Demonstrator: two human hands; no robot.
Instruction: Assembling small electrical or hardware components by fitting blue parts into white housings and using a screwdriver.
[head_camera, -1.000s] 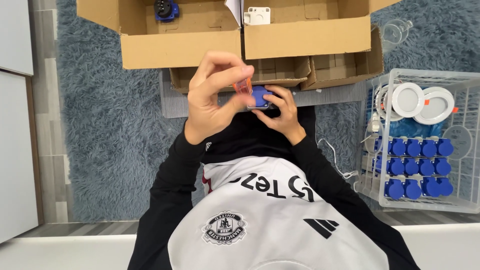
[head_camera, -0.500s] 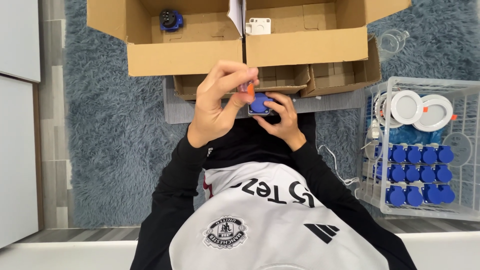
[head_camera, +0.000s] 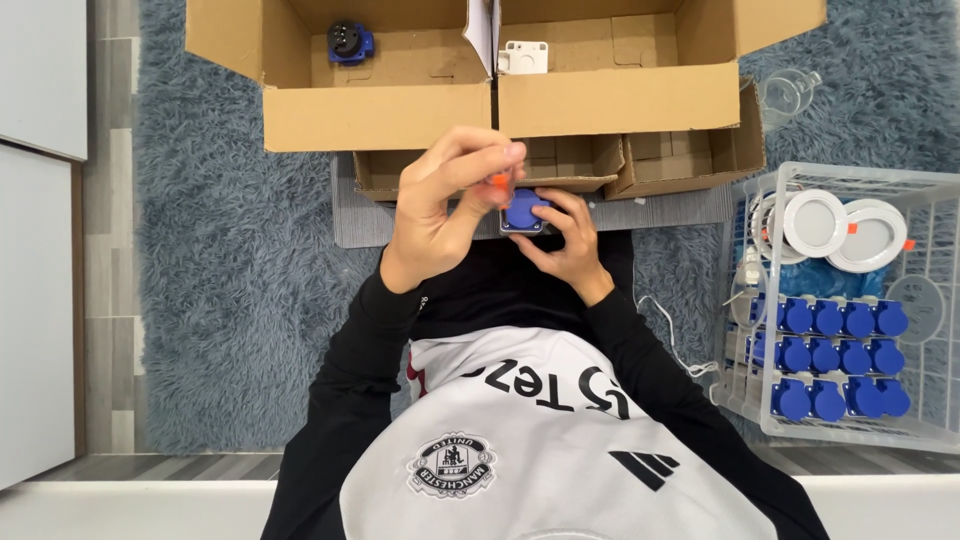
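Both hands meet at the middle of the view, over the black-sleeved lap. Right hand (head_camera: 565, 240) cups a small blue round-capped socket on a grey square base (head_camera: 522, 211) from below, its fingers wrapped round the base so that only the blue top and one grey edge show. Left hand (head_camera: 445, 205) sits at 9 o'clock of the socket, its fingertips pinched on a small orange piece (head_camera: 499, 181) held just above the blue cap; the piece is mostly hidden by the fingers, and its shape cannot be made out, nor whether it touches the cap.

At 12 o'clock stands a large open brown cardboard box (head_camera: 380, 115) split by a divider, with a blue socket (head_camera: 350, 42) in its left bay and a white square part (head_camera: 523, 57) in its right. Smaller open cartons (head_camera: 690, 160) lie tucked under its front edge, partly covered. At 3 o'clock a white wire basket (head_camera: 850, 175) holds rows of blue sockets (head_camera: 830, 355) and two white round lamp fittings (head_camera: 845, 228); its right side is cut off by the frame. A clear glass cup (head_camera: 785, 95) rests on the grey-blue shaggy rug (head_camera: 230, 280) at 2 o'clock.
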